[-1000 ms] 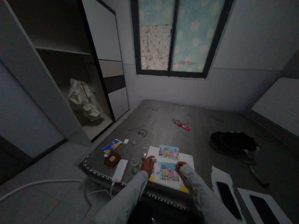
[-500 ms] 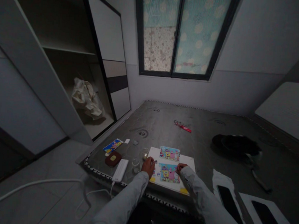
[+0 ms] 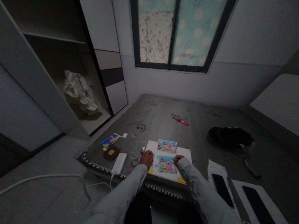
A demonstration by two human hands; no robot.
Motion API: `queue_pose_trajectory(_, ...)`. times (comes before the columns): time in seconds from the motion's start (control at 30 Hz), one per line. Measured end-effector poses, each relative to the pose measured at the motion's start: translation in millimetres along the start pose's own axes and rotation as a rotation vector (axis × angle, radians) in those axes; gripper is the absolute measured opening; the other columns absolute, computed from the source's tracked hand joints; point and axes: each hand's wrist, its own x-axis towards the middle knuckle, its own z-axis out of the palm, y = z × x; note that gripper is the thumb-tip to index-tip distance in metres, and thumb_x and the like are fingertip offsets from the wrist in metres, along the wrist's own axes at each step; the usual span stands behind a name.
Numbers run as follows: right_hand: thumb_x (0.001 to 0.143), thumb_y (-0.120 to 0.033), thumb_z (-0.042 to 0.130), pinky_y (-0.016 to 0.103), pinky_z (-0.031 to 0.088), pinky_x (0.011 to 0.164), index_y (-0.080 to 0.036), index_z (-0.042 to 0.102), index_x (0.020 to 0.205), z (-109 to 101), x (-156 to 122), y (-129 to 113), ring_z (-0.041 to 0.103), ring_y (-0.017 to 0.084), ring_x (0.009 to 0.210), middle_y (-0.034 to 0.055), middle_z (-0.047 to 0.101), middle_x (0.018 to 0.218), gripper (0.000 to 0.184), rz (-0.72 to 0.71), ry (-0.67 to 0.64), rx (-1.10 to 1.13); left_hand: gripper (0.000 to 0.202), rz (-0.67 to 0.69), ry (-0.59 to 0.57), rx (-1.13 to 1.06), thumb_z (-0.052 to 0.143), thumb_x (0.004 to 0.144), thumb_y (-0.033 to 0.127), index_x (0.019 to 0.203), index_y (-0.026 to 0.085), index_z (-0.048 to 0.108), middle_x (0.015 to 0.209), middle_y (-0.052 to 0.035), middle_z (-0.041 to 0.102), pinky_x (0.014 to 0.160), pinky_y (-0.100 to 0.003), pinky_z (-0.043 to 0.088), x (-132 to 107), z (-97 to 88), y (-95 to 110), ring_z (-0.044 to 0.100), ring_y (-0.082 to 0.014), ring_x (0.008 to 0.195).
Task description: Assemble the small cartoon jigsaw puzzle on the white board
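Note:
A colourful cartoon jigsaw puzzle (image 3: 166, 165) lies largely put together on a white board (image 3: 151, 146). Behind it on the same board is a matching picture card (image 3: 167, 146). My left hand (image 3: 147, 159) is at the board's left side with its fingers pinched together; what they hold is too small to make out. A few loose puzzle pieces (image 3: 156, 166) lie between that hand and the puzzle. At the puzzle's upper right edge, my right hand (image 3: 179, 159) has its fingers closed and touching or nearly touching it; anything in them is hidden.
Left of the board stand two clear cups (image 3: 134, 158), a white power bank (image 3: 119, 163) with a cable, a brown case (image 3: 111, 153) and a blue-yellow card (image 3: 110, 140). Phones (image 3: 222, 189) on white sheets and a black bag (image 3: 230, 137) lie right. A red item (image 3: 181, 120) lies farther back.
The camera view has shifted, so the scene sits slightly higher and farther left. My left hand has turned a little over the loose pieces; my right hand stays at the puzzle's right edge.

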Motion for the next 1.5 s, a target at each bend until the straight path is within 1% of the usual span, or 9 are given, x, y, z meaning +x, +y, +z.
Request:
queue_pose_trajectory(0.13, 0.043, -0.045, 0.077, 0.026, 0.034, 0.05, -0.024, 0.042, 0.048, -2, 0, 1, 0.032, 0.007, 0.049, -0.0084, 0.041, 0.044, 0.04, 0.034, 0.012, 0.035, 0.015, -0.044, -0.035, 0.045, 0.055, 0.085, 0.01, 0.094, 0.019, 0.063, 0.087, -0.0007, 0.065, 0.079, -0.026, 0.049, -1, -1.9, 3, 0.059, -0.0129, 0.078)
queue_pose_trajectory(0.3, 0.041, -0.048, 0.074, 0.028, 0.036, 0.052, -0.025, 0.043, 0.047, 1, 1, 5, 0.033, 0.008, 0.05, -0.0085, 0.039, 0.043, 0.04, 0.056, 0.019, 0.086, 0.027, 0.054, -0.048, 0.023, 0.052, 0.086, 0.008, 0.103, 0.019, 0.07, 0.097, -0.004, 0.067, 0.09, -0.028, 0.049, -1, -6.5, 6, 0.062, -0.0152, 0.092)
queue_pose_trajectory(0.43, 0.042, -0.05, 0.071, 0.029, 0.038, 0.054, -0.025, 0.043, 0.048, 3, 2, 9, 0.034, 0.008, 0.05, -0.008, 0.04, 0.044, 0.039, 0.062, 0.028, 0.11, 0.024, 0.037, -0.079, 0.026, 0.05, 0.089, 0.012, 0.096, 0.019, 0.071, 0.097, -0.0039, 0.066, 0.089, -0.028, 0.049, -1, -7.9, 6, 0.062, -0.0147, 0.091)
queue_pose_trajectory(0.67, 0.04, -0.043, 0.071, 0.028, 0.037, 0.053, -0.024, 0.046, 0.048, 1, 7, 21, 0.035, 0.008, 0.05, -0.0084, 0.042, 0.045, 0.032, 0.068, 0.046, 0.102, 0.027, 0.04, -0.088, 0.052, 0.043, 0.092, 0.013, 0.093, 0.02, 0.069, 0.093, -0.0036, 0.069, 0.088, -0.027, 0.05, 0, -4.7, 0, 0.063, -0.0147, 0.088)
queue_pose_trajectory(0.83, 0.041, -0.041, 0.07, 0.027, 0.037, 0.054, -0.024, 0.046, 0.048, 1, 7, 25, 0.035, 0.008, 0.05, -0.0091, 0.041, 0.045, 0.03, 0.065, 0.05, 0.104, 0.037, 0.012, -0.081, -0.02, 0.042, 0.095, 0.02, 0.121, 0.021, 0.068, 0.107, -0.0058, 0.074, 0.093, -0.029, 0.052, -1, -3.9, 0, 0.067, -0.0156, 0.097)
queue_pose_trajectory(0.97, 0.043, -0.043, 0.067, 0.029, 0.039, 0.054, -0.025, 0.043, 0.048, 2, 3, 20, 0.036, 0.009, 0.051, -0.0076, 0.042, 0.047, 0.031, 0.061, 0.043, 0.112, 0.043, -0.052, -0.098, -0.103, 0.044, 0.098, 0.03, 0.137, 0.025, 0.06, 0.105, -0.0038, 0.077, 0.088, -0.029, 0.055, -2, -5.0, 2, 0.071, -0.0151, 0.093)
queue_pose_trajectory(1.1, 0.046, -0.044, 0.066, 0.03, 0.041, 0.056, -0.025, 0.043, 0.049, 3, 0, 14, 0.036, 0.009, 0.052, -0.0068, 0.042, 0.048, 0.03, 0.054, 0.038, 0.121, 0.043, -0.033, -0.098, -0.132, 0.049, 0.096, 0.031, 0.137, 0.027, 0.061, 0.107, -0.0029, 0.078, 0.09, -0.029, 0.056, -3, -4.8, -1, 0.072, -0.0159, 0.094)
queue_pose_trajectory(1.3, 0.043, -0.045, 0.069, 0.028, 0.038, 0.054, -0.025, 0.043, 0.05, 2, 0, 15, 0.036, 0.009, 0.053, -0.007, 0.044, 0.048, 0.033, 0.051, 0.047, 0.098, 0.044, 0.028, -0.044, -0.173, 0.044, 0.098, 0.025, 0.139, 0.025, 0.06, 0.117, -0.006, 0.073, 0.101, -0.034, 0.052, -2, -8.0, -2, 0.067, -0.0181, 0.108)
queue_pose_trajectory(1.5, 0.041, -0.048, 0.072, 0.027, 0.037, 0.053, -0.025, 0.043, 0.049, 4, 2, 15, 0.035, 0.008, 0.051, -0.0084, 0.042, 0.047, 0.038, 0.05, 0.056, 0.098, 0.046, 0.081, 0.065, -0.148, 0.041, 0.088, 0.009, 0.122, 0.023, 0.068, 0.103, -0.005, 0.066, 0.096, -0.031, 0.051, -6, -14.3, 2, 0.064, -0.0171, 0.1)
